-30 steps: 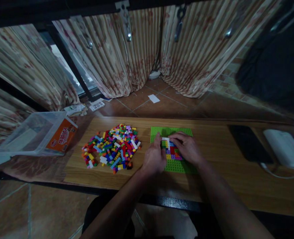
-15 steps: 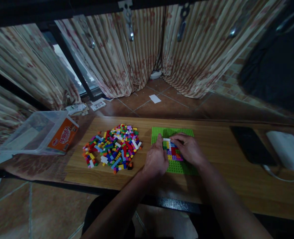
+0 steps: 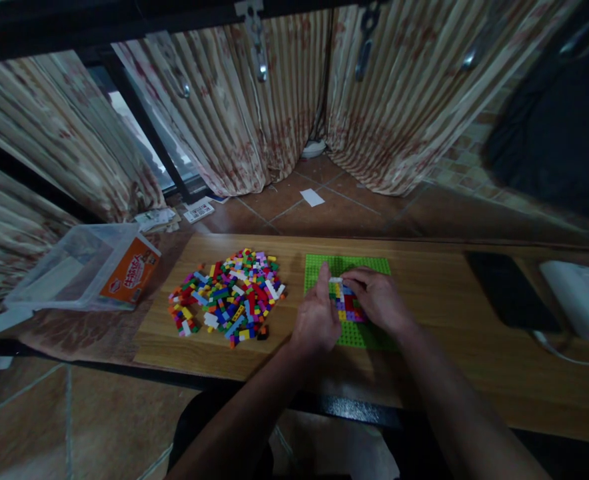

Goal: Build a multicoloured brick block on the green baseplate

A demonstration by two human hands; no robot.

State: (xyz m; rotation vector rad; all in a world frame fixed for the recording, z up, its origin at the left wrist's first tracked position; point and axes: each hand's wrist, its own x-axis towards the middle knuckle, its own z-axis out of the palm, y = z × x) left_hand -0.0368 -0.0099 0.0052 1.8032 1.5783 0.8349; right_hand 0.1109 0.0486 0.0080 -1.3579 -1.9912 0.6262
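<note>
Green baseplate (image 3: 362, 337) lies near loose bricks (image 3: 232, 297), partly covered by left hand (image 3: 318, 317) and right hand (image 3: 378, 299), whose grip I cannot tell.

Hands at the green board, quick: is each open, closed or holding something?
Left hand: beside the coloured bricks, forefinger extended; grip can't be told.
Right hand: at the white brick; whether pinching it can't be told.

On the green baseplate (image 3: 365, 339), the right hand (image 3: 378, 298) reaches with its fingertips to a white brick (image 3: 335, 280), the left hand (image 3: 317, 319) just beside it; leftward lie loose bricks (image 3: 232, 297) and 1 clear bin (image 3: 77, 283).
</note>
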